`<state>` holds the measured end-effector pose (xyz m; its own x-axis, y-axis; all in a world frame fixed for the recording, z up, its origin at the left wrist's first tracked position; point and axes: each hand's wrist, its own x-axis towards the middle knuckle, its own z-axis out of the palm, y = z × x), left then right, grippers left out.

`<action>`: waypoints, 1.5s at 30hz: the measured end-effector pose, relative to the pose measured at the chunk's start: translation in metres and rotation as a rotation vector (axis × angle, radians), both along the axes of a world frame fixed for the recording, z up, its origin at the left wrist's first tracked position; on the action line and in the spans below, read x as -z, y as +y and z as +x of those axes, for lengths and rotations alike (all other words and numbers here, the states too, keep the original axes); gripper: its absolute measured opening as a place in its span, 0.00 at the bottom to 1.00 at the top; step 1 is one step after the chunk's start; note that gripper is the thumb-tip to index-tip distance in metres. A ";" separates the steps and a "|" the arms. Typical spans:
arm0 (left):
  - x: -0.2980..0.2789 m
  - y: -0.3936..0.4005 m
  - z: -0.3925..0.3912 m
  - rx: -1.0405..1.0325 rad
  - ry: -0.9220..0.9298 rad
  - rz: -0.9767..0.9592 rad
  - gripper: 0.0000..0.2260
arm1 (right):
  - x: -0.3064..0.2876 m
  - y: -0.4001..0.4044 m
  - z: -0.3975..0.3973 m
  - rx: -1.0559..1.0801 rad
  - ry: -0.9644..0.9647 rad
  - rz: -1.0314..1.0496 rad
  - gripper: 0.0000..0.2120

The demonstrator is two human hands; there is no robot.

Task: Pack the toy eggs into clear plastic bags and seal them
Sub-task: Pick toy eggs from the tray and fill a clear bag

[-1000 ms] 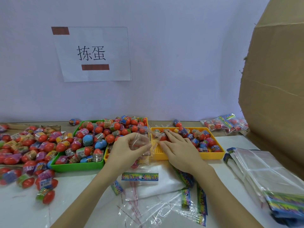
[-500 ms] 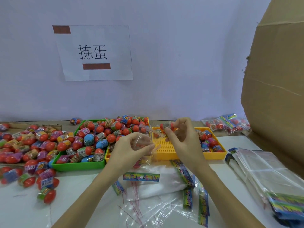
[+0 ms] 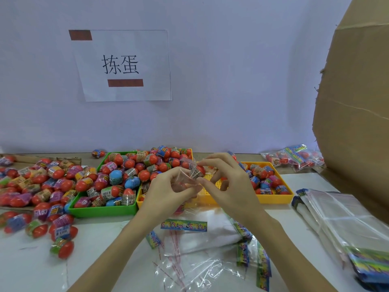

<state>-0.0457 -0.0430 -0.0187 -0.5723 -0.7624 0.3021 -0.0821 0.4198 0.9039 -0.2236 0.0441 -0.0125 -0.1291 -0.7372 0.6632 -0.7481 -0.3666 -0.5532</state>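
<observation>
My left hand (image 3: 168, 191) pinches the mouth of a clear plastic bag (image 3: 182, 178) above the yellow tray (image 3: 273, 199). Thumb and fingers of my right hand (image 3: 226, 184) pinch a red toy egg (image 3: 197, 171) with a striped wrapper, right at the bag's opening. More toy eggs fill the green tray (image 3: 101, 210), the right half of the yellow tray and a loose heap (image 3: 35, 186) on the table at the left. Whether the egg is inside the bag is unclear.
Empty clear bags with colourful header strips (image 3: 185, 225) lie on the white table in front of me, and a stack of them (image 3: 345, 220) lies at the right. Filled bags (image 3: 294, 158) sit at the back right. A big cardboard box (image 3: 357, 102) stands on the right.
My right hand left the yellow tray holding one egg, rose, and moved left to the bag's mouth. My left hand kept hold of the bag and lifted slightly.
</observation>
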 end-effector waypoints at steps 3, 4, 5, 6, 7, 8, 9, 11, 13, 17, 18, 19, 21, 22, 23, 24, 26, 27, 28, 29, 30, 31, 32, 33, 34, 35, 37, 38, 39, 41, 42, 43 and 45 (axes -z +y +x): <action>-0.001 0.002 0.000 0.017 0.018 -0.035 0.11 | -0.001 0.002 0.001 -0.007 0.099 -0.016 0.10; -0.001 0.002 0.000 0.016 0.018 -0.050 0.12 | -0.001 0.003 0.002 -0.006 0.140 -0.024 0.10; -0.001 0.002 0.000 0.013 0.014 -0.062 0.12 | -0.001 0.004 0.004 0.001 0.171 -0.032 0.10; -0.001 0.002 0.000 0.011 0.011 -0.065 0.12 | -0.002 0.006 0.006 0.014 0.191 -0.041 0.12; 0.000 0.001 0.000 0.009 0.009 -0.063 0.11 | -0.003 0.006 0.007 0.028 0.206 -0.055 0.13; 0.000 0.001 0.000 0.005 0.002 -0.066 0.11 | -0.004 0.007 0.009 0.039 0.221 -0.074 0.14; 0.001 0.000 0.000 0.000 -0.011 -0.078 0.10 | -0.004 0.007 0.011 0.041 0.233 -0.094 0.14; 0.001 0.001 0.000 -0.007 -0.038 -0.104 0.09 | -0.004 0.007 0.012 0.019 0.249 -0.118 0.14; 0.001 0.001 0.000 -0.001 -0.049 -0.105 0.09 | -0.004 0.006 0.014 -0.018 0.263 -0.118 0.12; 0.002 0.002 -0.001 0.012 -0.063 -0.119 0.10 | -0.003 0.007 0.016 0.057 0.320 -0.110 0.10; 0.002 0.002 -0.001 -0.004 -0.064 -0.134 0.10 | -0.005 0.008 0.015 0.101 0.319 -0.103 0.10; 0.001 0.002 -0.001 -0.016 -0.057 -0.148 0.10 | -0.006 0.009 0.014 0.141 0.312 -0.095 0.10; 0.000 0.004 -0.001 -0.026 -0.041 -0.148 0.10 | -0.008 0.010 0.012 0.197 0.308 -0.078 0.11; -0.001 0.004 -0.001 -0.028 -0.036 -0.133 0.11 | -0.008 0.010 0.011 0.214 0.308 -0.064 0.12; -0.001 0.004 -0.001 -0.027 -0.030 -0.119 0.11 | -0.007 0.010 0.010 0.223 0.302 -0.041 0.13; -0.002 0.004 -0.001 -0.023 -0.025 -0.111 0.11 | -0.007 0.010 0.010 0.223 0.286 -0.015 0.13; -0.003 0.005 -0.001 -0.018 -0.020 -0.105 0.11 | -0.006 0.009 0.010 0.200 0.234 -0.004 0.12; -0.003 0.004 0.000 -0.015 -0.018 -0.097 0.11 | -0.006 0.009 0.011 0.177 0.204 -0.020 0.11; -0.003 0.004 -0.001 -0.009 -0.013 -0.088 0.12 | -0.006 0.009 0.011 0.144 0.175 -0.038 0.09; -0.003 0.004 0.000 -0.001 -0.011 -0.078 0.11 | -0.006 0.008 0.011 0.102 0.150 -0.046 0.08; -0.003 0.004 -0.001 0.006 -0.016 -0.075 0.11 | -0.006 0.008 0.012 0.054 0.132 -0.043 0.08; -0.002 0.004 -0.001 0.009 -0.027 -0.080 0.10 | -0.005 0.008 0.013 0.010 0.121 -0.032 0.08; -0.002 0.004 -0.001 0.010 -0.041 -0.090 0.09 | -0.004 0.007 0.013 -0.023 0.118 -0.016 0.08; -0.002 0.004 -0.001 0.011 -0.054 -0.094 0.09 | -0.002 0.007 0.013 -0.040 0.118 0.006 0.08; -0.002 0.005 -0.001 0.017 -0.059 -0.089 0.10 | -0.001 0.006 0.013 -0.038 0.121 0.034 0.09; -0.003 0.005 -0.001 0.024 -0.055 -0.077 0.11 | 0.001 0.006 0.013 -0.017 0.130 0.063 0.10; -0.003 0.006 -0.001 0.030 -0.044 -0.060 0.11 | 0.002 0.005 0.012 0.057 0.159 0.096 0.13; -0.004 0.006 -0.001 0.027 -0.042 -0.058 0.10 | 0.003 0.005 0.012 0.089 0.171 0.105 0.14; -0.004 0.007 0.000 0.021 -0.041 -0.061 0.10 | 0.002 0.005 0.011 0.109 0.180 0.113 0.15; -0.005 0.007 0.000 -0.002 -0.046 -0.090 0.10 | 0.001 0.006 0.012 0.110 0.182 0.132 0.16; -0.005 0.007 -0.001 -0.012 -0.050 -0.102 0.10 | 0.001 0.006 0.012 0.103 0.180 0.142 0.16; -0.006 0.007 -0.001 -0.018 -0.052 -0.105 0.10 | 0.000 0.006 0.012 0.103 0.180 0.154 0.15; -0.005 0.006 -0.001 -0.027 -0.062 -0.105 0.11 | 0.000 0.006 0.011 0.118 0.179 0.181 0.14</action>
